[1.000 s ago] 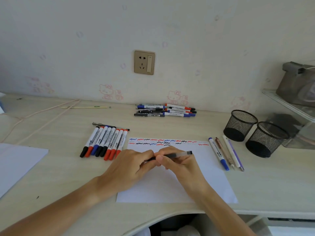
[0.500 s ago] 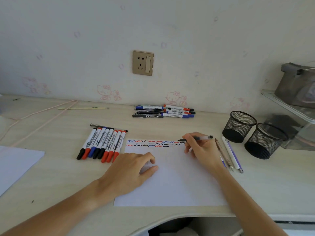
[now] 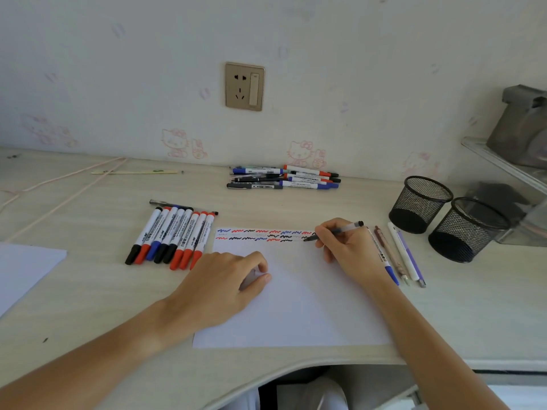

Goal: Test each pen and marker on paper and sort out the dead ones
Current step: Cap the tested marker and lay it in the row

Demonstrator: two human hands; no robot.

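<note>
Fingers of the right hand (image 3: 346, 247) pinch a clear pen (image 3: 337, 231), right of frame centre, its tip on the squiggles at the paper's (image 3: 296, 306) top edge. Left hand (image 3: 219, 285) rests on the paper, fingers loosely curled, holding nothing. Markers (image 3: 171, 238) lie in a row, centre left.

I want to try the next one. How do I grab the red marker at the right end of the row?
Pinch the red marker around its white barrel, hands coming from above. It lies flat, touching its neighbour on the left, so only its top and right side are free.
</note>
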